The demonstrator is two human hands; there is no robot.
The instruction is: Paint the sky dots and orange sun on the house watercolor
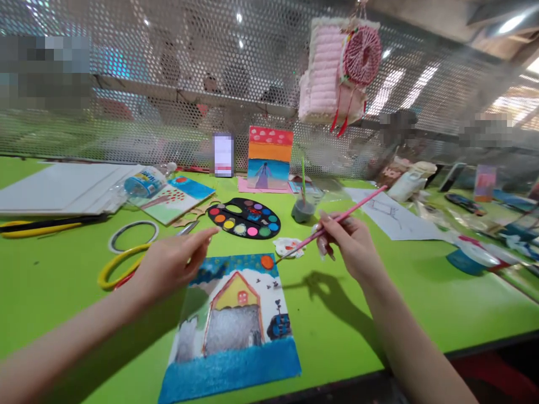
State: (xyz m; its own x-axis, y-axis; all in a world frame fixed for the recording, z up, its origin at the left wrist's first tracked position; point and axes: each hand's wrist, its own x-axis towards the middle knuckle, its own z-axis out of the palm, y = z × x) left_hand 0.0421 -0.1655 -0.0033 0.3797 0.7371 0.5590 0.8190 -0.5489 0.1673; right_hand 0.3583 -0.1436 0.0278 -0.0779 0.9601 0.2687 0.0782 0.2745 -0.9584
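Observation:
My right hand (347, 244) is shut on a slim pink paintbrush (334, 223), whose tip reaches the orange sun (266, 262) at the top edge of a painted house picture (231, 336). My left hand (170, 268) rests with fingers extended at that picture's upper left corner and holds nothing I can make out. A round black watercolour palette (244, 217) with several colour pans lies just beyond both hands. A small cup of grey water (303, 210) stands to its right, with a green-handled brush in it.
A stack of white boards (63, 188) and a yellow-and-black tool (46, 227) lie at the left of the green table (362, 303). Yellow and silver rings (132, 235) sit near my left hand. Painted cards stand behind, before a perforated metal screen (189, 62); a pink woven craft (339, 70) hangs above.

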